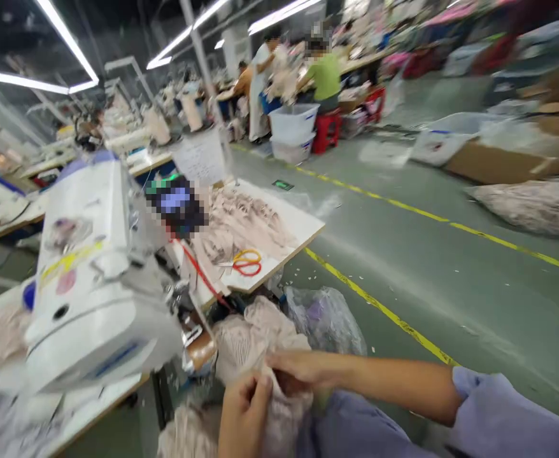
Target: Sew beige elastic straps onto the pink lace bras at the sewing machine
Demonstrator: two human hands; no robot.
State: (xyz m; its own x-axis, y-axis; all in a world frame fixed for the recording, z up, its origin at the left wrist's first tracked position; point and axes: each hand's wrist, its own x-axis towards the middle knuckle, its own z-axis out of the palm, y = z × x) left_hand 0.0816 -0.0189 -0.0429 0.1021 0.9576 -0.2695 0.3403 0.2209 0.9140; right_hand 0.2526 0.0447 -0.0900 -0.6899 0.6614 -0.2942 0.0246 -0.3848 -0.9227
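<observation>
A pale pink piece of gathered fabric (279, 324) is bunched between my two hands, low in the head view. My left hand (247, 407) pinches its edge, thumb against the fingers. On the other side my right hand (303, 370) grips the same fabric, its fingertips partly hidden in the folds. Just left of the cloth stands a white sewing machine (102, 305), its needle area close to the fabric. More pink cloth (188, 436) hangs below my left hand.
A white side table (303, 222) holds a heap of pink pieces (246, 219) and scissors (247, 262) with orange and red handles. A clear plastic bag (330, 321) lies on the floor beside it. Farther off are stacked bins (293, 130) and co-workers, one in a green shirt (325, 76).
</observation>
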